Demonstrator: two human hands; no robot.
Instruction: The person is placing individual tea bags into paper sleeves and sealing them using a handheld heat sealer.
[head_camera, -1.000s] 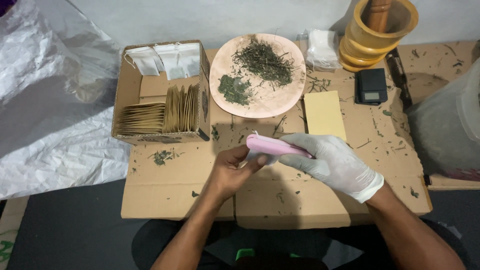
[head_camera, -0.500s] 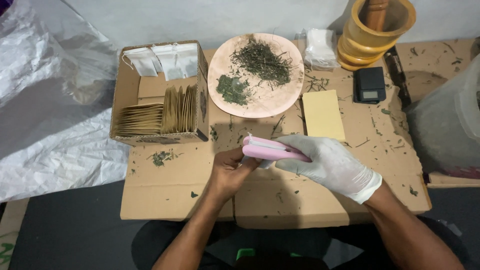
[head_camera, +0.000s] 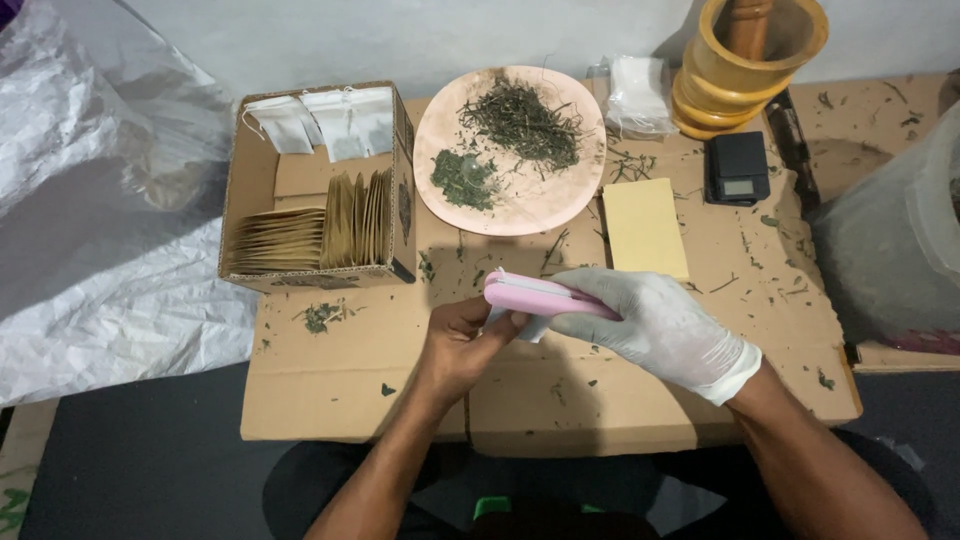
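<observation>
Gloved right hand (head_camera: 665, 330) grips long pink plastic sealer (head_camera: 540, 295); bare left hand (head_camera: 465, 345) pinches small white bag (head_camera: 533, 326) beneath it, over flattened brown cardboard sheet (head_camera: 340, 380).

Soft, even light falls from above; the cardboard surface (head_camera: 600, 400) is bright and sharp. Faint shadows lie under the plate (head_camera: 510, 150). The foil sheet (head_camera: 90, 200) shows mild glare.
</observation>
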